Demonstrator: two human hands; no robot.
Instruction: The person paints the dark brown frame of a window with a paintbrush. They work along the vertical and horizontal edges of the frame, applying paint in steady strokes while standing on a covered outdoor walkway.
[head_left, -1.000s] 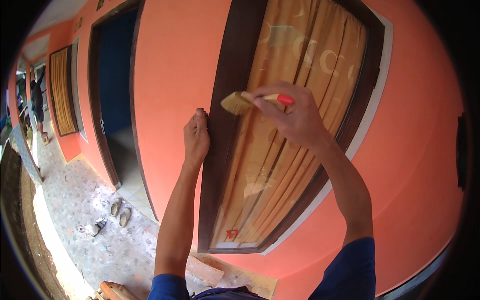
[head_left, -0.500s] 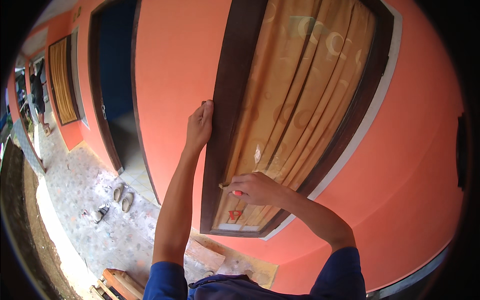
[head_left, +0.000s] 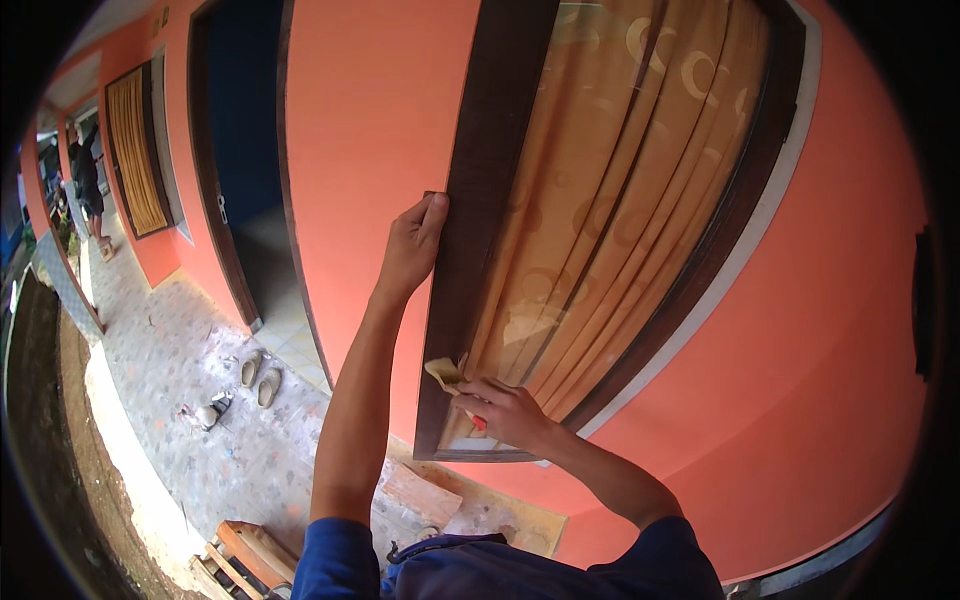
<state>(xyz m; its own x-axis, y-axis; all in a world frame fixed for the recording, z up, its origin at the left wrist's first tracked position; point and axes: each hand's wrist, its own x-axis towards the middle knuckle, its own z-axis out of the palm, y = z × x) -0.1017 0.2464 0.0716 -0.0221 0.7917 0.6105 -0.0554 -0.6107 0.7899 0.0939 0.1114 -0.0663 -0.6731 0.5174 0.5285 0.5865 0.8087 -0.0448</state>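
The dark brown window frame (head_left: 488, 165) borders a glass pane with a gold-brown curtain (head_left: 610, 230) behind it. My left hand (head_left: 412, 243) is closed on the frame's left edge, thumb along the wood. Low on the same side, my right hand (head_left: 503, 410) is closed with its fingertips near the frame. Beyond them a flat tan piece (head_left: 443, 375) sticks out against the dark wood. A small red part (head_left: 479, 423) shows under my fingers; I cannot tell whether it belongs to the tan piece.
An orange wall (head_left: 375, 110) surrounds the window, with a dark doorway (head_left: 240, 130) to the left. Clogs (head_left: 260, 378) and other footwear (head_left: 207, 410) lie on the tiled floor. Nearer stands a wooden item (head_left: 255, 555). Another person (head_left: 88, 180) stands far left by the wall.
My right hand has shifted slightly down, and more of the tan piece shows, now over the dark wood. The view has turned slightly; my left hand keeps its hold.
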